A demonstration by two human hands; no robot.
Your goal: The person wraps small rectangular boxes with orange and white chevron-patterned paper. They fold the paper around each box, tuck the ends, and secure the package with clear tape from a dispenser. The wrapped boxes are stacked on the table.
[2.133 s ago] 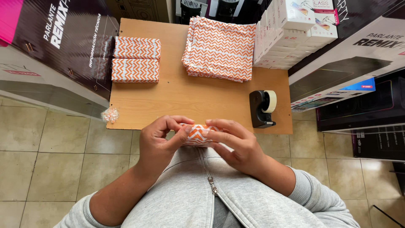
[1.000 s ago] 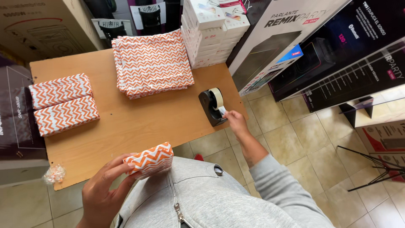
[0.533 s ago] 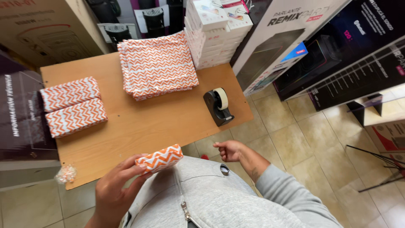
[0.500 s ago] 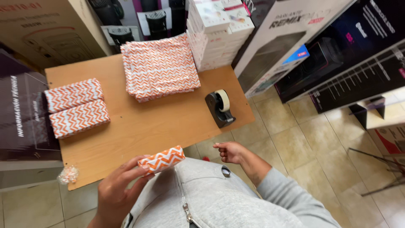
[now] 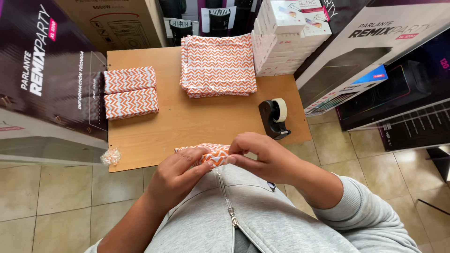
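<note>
Both hands are clamped on the little wrapped box [image 5: 209, 155] right at the table [image 5: 187, 124] edge. It lies sideways, left hand [image 5: 177, 177] gripping its left end, right hand [image 5: 262, 157] pinching its right.

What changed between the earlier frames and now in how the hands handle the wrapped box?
The right hand came back from the tape dispenser and took hold of the chevron-wrapped box, which the left hand had held alone. The two wrapped boxes, the wrapping paper stack and the dispenser kept their places on the table.
</note>
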